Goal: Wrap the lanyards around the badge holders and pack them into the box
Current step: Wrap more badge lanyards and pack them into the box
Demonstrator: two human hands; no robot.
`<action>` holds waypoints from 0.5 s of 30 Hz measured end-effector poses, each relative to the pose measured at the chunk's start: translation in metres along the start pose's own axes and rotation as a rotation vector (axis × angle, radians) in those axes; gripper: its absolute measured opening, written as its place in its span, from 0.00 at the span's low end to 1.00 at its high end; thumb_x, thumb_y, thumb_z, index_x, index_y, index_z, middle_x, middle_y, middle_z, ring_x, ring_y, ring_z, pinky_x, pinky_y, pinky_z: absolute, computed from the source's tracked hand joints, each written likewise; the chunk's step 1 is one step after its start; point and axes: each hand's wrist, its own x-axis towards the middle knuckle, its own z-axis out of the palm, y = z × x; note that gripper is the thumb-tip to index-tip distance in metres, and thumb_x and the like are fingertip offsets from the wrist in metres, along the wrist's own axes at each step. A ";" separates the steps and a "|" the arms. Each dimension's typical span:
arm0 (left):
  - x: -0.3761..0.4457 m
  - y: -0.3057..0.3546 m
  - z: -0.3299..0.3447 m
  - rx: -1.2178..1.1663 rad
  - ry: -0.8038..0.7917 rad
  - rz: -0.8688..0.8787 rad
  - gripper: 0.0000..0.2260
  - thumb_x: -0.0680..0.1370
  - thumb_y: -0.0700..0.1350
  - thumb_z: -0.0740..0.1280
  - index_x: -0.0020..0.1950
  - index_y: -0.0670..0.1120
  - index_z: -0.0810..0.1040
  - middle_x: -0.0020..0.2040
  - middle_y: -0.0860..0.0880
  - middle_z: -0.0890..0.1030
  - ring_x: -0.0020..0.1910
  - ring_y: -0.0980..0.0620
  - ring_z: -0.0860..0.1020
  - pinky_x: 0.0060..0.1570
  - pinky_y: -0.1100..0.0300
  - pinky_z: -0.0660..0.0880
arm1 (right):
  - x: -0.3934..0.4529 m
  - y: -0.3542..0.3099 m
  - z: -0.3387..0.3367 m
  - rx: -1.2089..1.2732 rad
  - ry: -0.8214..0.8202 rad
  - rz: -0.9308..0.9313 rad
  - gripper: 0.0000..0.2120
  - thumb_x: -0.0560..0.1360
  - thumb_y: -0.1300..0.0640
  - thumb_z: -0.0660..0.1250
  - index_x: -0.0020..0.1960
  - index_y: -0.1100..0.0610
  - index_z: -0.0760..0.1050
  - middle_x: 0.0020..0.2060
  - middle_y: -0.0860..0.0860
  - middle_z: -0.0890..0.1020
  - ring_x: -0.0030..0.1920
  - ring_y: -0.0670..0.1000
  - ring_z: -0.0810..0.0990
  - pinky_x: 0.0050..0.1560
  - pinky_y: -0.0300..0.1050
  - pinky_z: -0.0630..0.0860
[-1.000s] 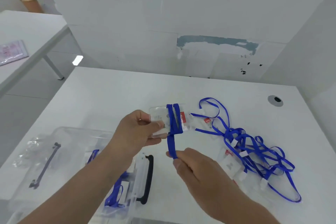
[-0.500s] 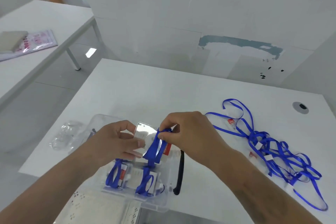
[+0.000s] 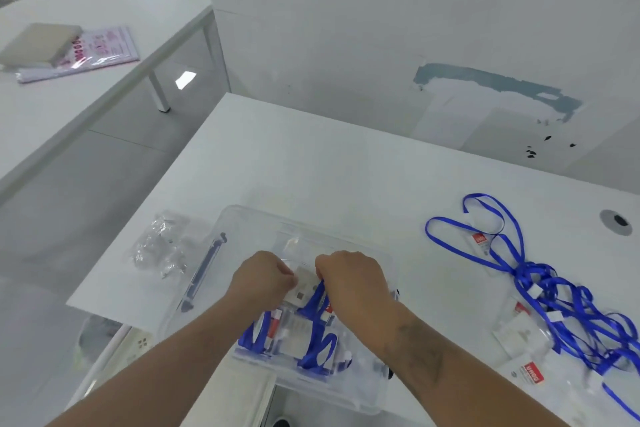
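Observation:
A clear plastic box (image 3: pixel 242 218) sits at the table's near edge. Inside it lie two wrapped badge holders (image 3: pixel 277 329) with blue lanyards wound round them. Over the box, my left hand (image 3: pixel 261 279) and my right hand (image 3: pixel 353 279) both pinch a third wrapped badge holder (image 3: pixel 304 289); its blue lanyard hangs below my right fingers. A tangle of loose blue lanyards (image 3: pixel 554 291) with clear badge holders (image 3: pixel 519 336) lies on the table to the right.
The box's clear lid with a dark handle (image 3: pixel 204 267) lies left of the box, beside a crumpled plastic bag (image 3: pixel 161 246). A cable hole (image 3: pixel 618 220) is at far right. A second table (image 3: pixel 104 45) with a pink packet stands to the left.
Both hands carried the wrapped badge holder left and down from above the table into the open box. My right hand moved from the lanyard's tail up onto the holder.

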 end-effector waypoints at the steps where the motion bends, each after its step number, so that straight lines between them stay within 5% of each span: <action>1: 0.006 -0.001 0.004 0.012 -0.009 0.004 0.07 0.76 0.43 0.69 0.45 0.41 0.84 0.44 0.40 0.85 0.41 0.44 0.85 0.45 0.50 0.83 | 0.002 -0.001 0.002 -0.015 -0.017 0.009 0.09 0.73 0.67 0.65 0.43 0.56 0.66 0.35 0.51 0.70 0.39 0.54 0.70 0.37 0.45 0.67; 4: 0.016 -0.005 0.016 0.028 -0.014 0.006 0.08 0.76 0.42 0.69 0.44 0.38 0.85 0.41 0.40 0.86 0.39 0.44 0.85 0.43 0.49 0.83 | 0.004 -0.005 0.006 -0.028 -0.037 0.026 0.16 0.72 0.70 0.66 0.36 0.56 0.61 0.31 0.50 0.62 0.38 0.53 0.69 0.29 0.43 0.59; 7: 0.019 -0.006 0.026 0.103 0.015 0.012 0.11 0.75 0.41 0.66 0.34 0.40 0.81 0.32 0.42 0.83 0.33 0.44 0.84 0.39 0.52 0.83 | 0.002 -0.009 0.005 -0.020 -0.052 0.035 0.13 0.74 0.69 0.65 0.40 0.57 0.64 0.32 0.51 0.65 0.40 0.54 0.70 0.37 0.46 0.65; 11: 0.016 0.001 0.026 0.291 0.104 0.078 0.19 0.74 0.44 0.67 0.26 0.47 0.64 0.23 0.51 0.64 0.23 0.52 0.65 0.27 0.63 0.63 | -0.016 -0.005 -0.014 -0.018 -0.051 0.002 0.11 0.72 0.69 0.66 0.47 0.56 0.67 0.45 0.56 0.72 0.40 0.54 0.69 0.36 0.45 0.64; 13: 0.009 0.004 0.021 0.344 0.142 0.123 0.15 0.75 0.48 0.67 0.29 0.49 0.69 0.26 0.53 0.68 0.27 0.53 0.68 0.29 0.62 0.64 | -0.028 0.000 -0.024 -0.011 0.038 -0.023 0.10 0.73 0.66 0.66 0.50 0.56 0.68 0.48 0.53 0.74 0.38 0.54 0.70 0.31 0.43 0.61; 15: -0.002 0.012 0.014 0.344 0.172 0.167 0.07 0.76 0.52 0.66 0.43 0.51 0.81 0.37 0.54 0.81 0.38 0.54 0.78 0.38 0.62 0.73 | -0.042 0.011 -0.030 0.048 0.217 -0.042 0.06 0.78 0.58 0.64 0.55 0.53 0.72 0.52 0.47 0.78 0.39 0.53 0.77 0.32 0.42 0.68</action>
